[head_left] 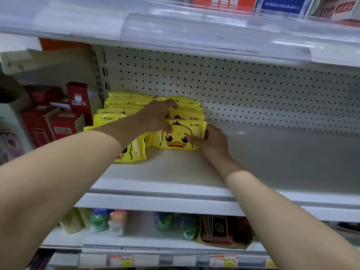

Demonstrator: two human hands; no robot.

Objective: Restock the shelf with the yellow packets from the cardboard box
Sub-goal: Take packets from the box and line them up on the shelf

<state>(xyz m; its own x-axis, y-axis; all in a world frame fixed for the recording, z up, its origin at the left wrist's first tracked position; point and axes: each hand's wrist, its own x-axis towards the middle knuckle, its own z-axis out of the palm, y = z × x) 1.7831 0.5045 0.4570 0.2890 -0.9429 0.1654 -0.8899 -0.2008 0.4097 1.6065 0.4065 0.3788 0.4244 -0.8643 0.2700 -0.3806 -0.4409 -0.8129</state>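
White pegboard [243, 90] backs a shop shelf [175, 170], whose floor shows bare to the right of the front packet [178, 138]. That packet stands upright with its duck face forward and its long side running left to right. The rest of its row of yellow packets [190, 111] stands touching it from behind. A second row [114, 115] stands just left of it, and red boxes [62, 125] stand further left.

The left hand [155, 117] sits above and behind the front packet. Its fingers curl over the top edges of the row and its thumb comes down on the packet's upper left corner. The right hand [213, 142] grips the packet's right end, with the thumb laid across the face and the fingers wrapped round the end. Both hands are holding, neither one slack.

The step looks like squaring the front packet against its row. It lies crosswise between the two hands, so a push straight back from both should seat it flat. The left hand steadies the row so that it does not tip. The free shelf lies to the right of the packet, and the right hand is the nearer one for starting a row there. The box is not in view, so I cannot tell which way a reach for more packets must go.
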